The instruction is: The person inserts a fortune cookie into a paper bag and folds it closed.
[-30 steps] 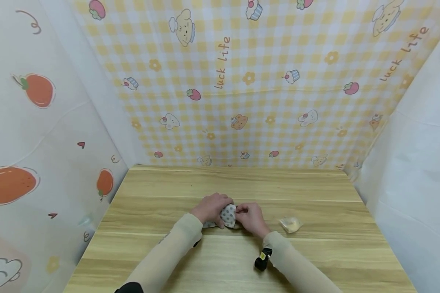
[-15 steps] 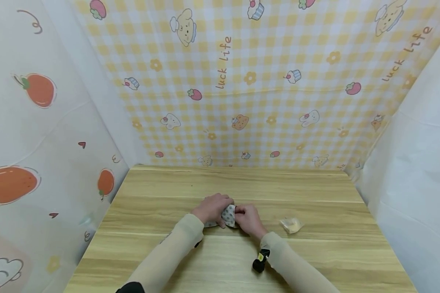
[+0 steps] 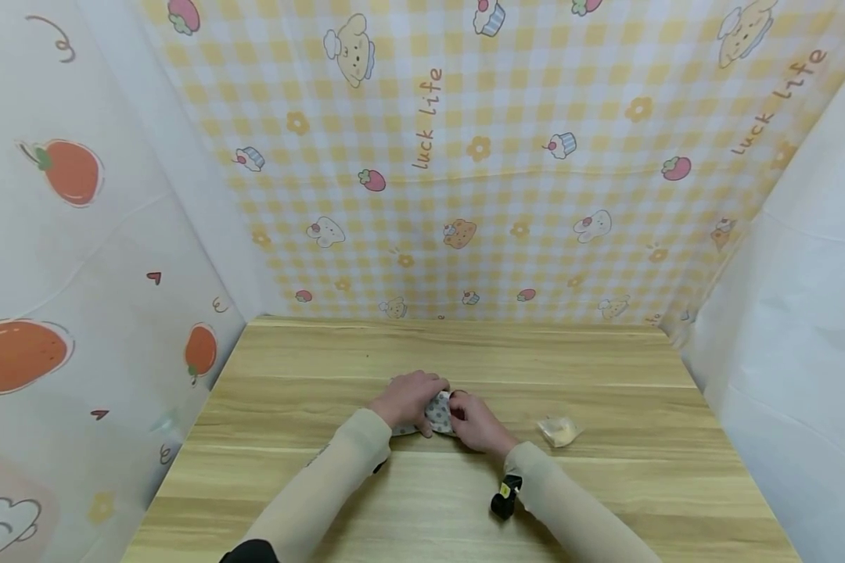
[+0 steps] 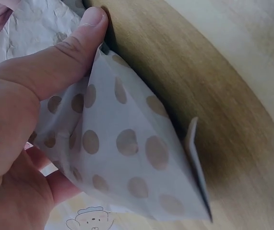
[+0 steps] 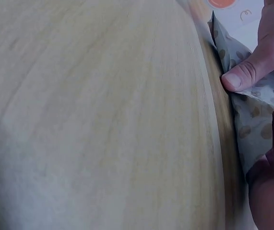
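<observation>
A white paper bag (image 3: 438,414) with dots lies on the table between my two hands. My left hand (image 3: 407,399) grips it around its middle, thumb on the near side and fingers on the far side. In the left wrist view the dotted paper (image 4: 127,148) flares out past the thumb into a pointed, creased end. My right hand (image 3: 480,422) pinches the bag's right end with curled fingers. The right wrist view catches only part of that right hand (image 5: 273,196), beside the dotted paper (image 5: 252,127). The bag's inside is hidden.
A small clear plastic packet (image 3: 559,431) with something pale yellow in it lies to the right on the wooden table (image 3: 436,500). A checked cloth (image 3: 479,195) hangs behind the table, with white printed cloth at the left and plain white at the right.
My right hand's fingers have shifted slightly at the bag's right end, and its wrist has moved a little. The left hand keeps its grip in place.
</observation>
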Action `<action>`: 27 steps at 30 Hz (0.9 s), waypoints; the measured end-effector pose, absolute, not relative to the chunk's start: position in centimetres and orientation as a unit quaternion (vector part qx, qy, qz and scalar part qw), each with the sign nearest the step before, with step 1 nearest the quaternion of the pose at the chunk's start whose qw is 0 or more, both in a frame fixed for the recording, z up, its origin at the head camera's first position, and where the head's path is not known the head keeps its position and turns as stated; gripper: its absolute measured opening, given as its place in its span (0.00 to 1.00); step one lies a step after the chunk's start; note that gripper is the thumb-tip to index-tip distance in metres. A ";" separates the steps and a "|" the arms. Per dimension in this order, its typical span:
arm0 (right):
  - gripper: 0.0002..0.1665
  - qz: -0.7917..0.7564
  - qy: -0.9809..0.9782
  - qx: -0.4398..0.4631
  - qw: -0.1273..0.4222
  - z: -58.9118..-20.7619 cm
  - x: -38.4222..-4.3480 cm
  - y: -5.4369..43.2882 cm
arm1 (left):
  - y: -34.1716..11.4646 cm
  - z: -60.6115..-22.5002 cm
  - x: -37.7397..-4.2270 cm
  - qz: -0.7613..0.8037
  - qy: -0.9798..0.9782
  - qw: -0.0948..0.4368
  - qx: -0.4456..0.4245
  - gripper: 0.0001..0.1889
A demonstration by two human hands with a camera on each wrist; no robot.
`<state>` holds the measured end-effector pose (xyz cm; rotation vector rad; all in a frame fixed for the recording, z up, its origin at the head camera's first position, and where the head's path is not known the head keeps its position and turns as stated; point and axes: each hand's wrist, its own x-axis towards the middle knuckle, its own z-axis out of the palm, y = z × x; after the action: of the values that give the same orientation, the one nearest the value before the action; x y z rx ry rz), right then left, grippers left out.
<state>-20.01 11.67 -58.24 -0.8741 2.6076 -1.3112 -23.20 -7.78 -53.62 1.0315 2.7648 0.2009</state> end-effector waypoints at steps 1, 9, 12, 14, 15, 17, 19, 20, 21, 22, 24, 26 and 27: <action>0.16 -0.425 0.856 -0.289 0.050 -58.2 -20.0 11.7 | -7.8 -53.5 -23.2 0.067 0.931 0.094 0.346 0.41; 0.14 -0.399 0.864 -0.301 0.071 -58.1 -20.2 11.7 | -7.7 -53.2 -23.1 0.072 0.932 0.099 0.342 0.41; 0.11 -0.385 0.865 -0.312 0.080 -57.9 -20.3 11.8 | -7.7 -53.2 -23.1 0.075 0.930 0.093 0.347 0.40; 0.10 -0.380 0.865 -0.316 0.086 -57.9 -20.4 11.9 | -7.7 -53.2 -23.1 0.075 0.930 0.091 0.349 0.40; 0.10 -0.379 0.865 -0.318 0.087 -57.9 -20.4 11.9 | -7.7 -53.2 -23.1 0.075 0.929 0.090 0.350 0.40; 0.10 -0.377 0.865 -0.322 0.080 -58.1 -20.5 11.9 | -7.7 -53.2 -23.1 0.074 0.930 0.090 0.349 0.41; 0.10 -0.380 0.864 -0.323 0.072 -58.2 -20.4 12.0 | -7.7 -53.3 -23.1 0.076 0.931 0.091 0.346 0.41; 0.10 -0.380 0.863 -0.325 0.067 -58.3 -20.4 12.0 | -7.7 -53.3 -23.1 0.077 0.931 0.093 0.345 0.42; 0.11 -0.379 0.863 -0.328 0.062 -58.3 -20.3 12.1 | -7.7 -53.3 -23.0 0.078 0.932 0.093 0.342 0.42; 0.11 -0.380 0.861 -0.332 0.058 -58.3 -20.2 12.2 | -7.7 -53.4 -23.0 0.079 0.932 0.094 0.341 0.42; 0.12 -0.388 0.856 -0.337 0.054 -58.3 -20.1 12.3 | -7.7 -53.4 -23.0 0.080 0.933 0.095 0.337 0.42; 0.14 -0.399 0.849 -0.341 0.055 -58.2 -20.0 12.5 | -7.7 -53.4 -22.9 0.079 0.934 0.095 0.335 0.42; 0.14 -0.406 0.846 -0.341 0.057 -58.2 -20.0 12.5 | -7.7 -53.4 -22.9 0.078 0.934 0.093 0.335 0.42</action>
<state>-19.98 12.50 -58.17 -1.0335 2.5661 -1.2324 -22.85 -7.70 -53.40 0.9951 2.7727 0.2311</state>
